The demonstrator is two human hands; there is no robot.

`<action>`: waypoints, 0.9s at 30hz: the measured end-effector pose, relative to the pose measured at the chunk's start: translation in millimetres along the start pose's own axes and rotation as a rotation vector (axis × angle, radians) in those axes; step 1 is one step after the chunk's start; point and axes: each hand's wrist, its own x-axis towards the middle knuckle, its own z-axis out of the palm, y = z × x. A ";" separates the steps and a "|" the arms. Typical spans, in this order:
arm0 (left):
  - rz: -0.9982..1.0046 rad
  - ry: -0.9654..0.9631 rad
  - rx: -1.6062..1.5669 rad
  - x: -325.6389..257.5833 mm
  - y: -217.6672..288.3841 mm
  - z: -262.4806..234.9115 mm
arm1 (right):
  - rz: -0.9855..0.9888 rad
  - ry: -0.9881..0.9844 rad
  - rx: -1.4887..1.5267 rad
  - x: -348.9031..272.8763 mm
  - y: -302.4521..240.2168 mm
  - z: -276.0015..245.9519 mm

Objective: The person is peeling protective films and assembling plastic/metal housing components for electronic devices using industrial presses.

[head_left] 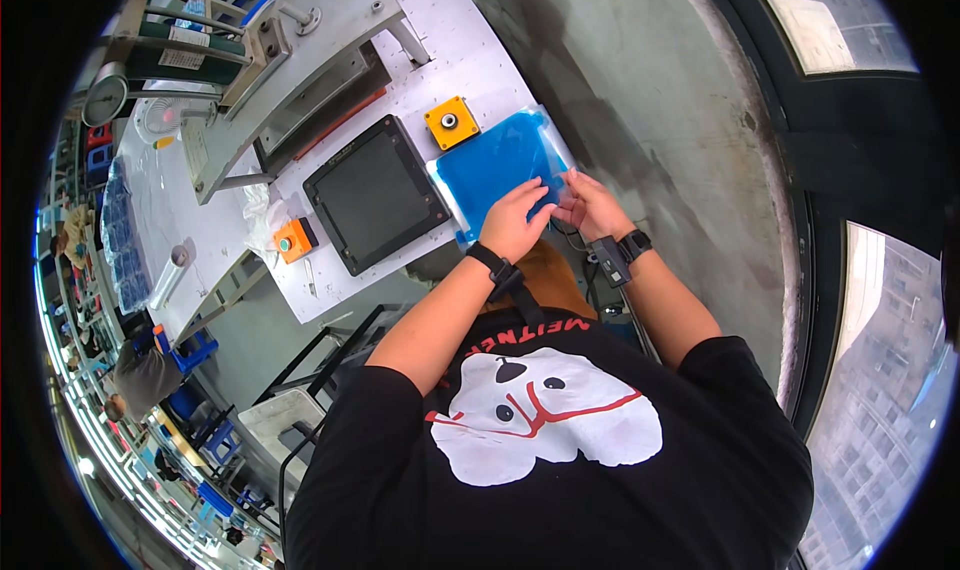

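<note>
A stack of blue film sheets (pixel 490 165) with clear plastic edges lies at the table's near right corner. My left hand (pixel 515 220) rests on its near edge, fingers stretched over the blue surface and thumb apart. At the right edge, my right hand (pixel 592 208) has its fingers closed on a corner of clear film (pixel 568 182); the exact grip is partly hidden. The two hands are close together. Each wrist wears a black strap, and a small black box (pixel 608 262) hangs at the right one.
Left of the sheets lies a black framed plate (pixel 376 195). A yellow button box (pixel 452 122) and an orange button box (pixel 295 240) flank it. Behind stands a metal press (pixel 290 70) with a gauge. A wall and windows are to the right; a person (pixel 150 375) sits far left.
</note>
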 end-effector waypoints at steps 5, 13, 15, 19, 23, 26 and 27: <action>0.055 0.048 -0.089 1.2 -5.5 3.5 | -0.060 -0.111 0.052 -1.9 2.7 -5.3; -0.313 0.203 -0.480 5.2 -9.0 3.6 | -0.107 0.084 -0.261 3.0 8.8 -10.4; -0.333 0.360 -0.532 8.2 -10.3 -4.3 | -0.168 0.174 -0.411 7.1 9.7 -7.8; -0.397 0.490 -0.591 6.3 -16.3 -46.9 | -0.373 0.376 -0.837 18.3 13.8 -12.7; -0.415 0.611 -0.529 -5.3 -7.4 -110.0 | -0.480 0.524 -0.988 23.4 15.8 -16.3; -0.366 0.661 -0.296 -20.0 8.0 -157.8 | -0.485 0.546 -1.028 26.1 17.1 -20.6; -0.318 0.668 -0.244 -26.8 7.8 -172.8 | -0.492 0.535 -1.023 27.7 17.2 -21.7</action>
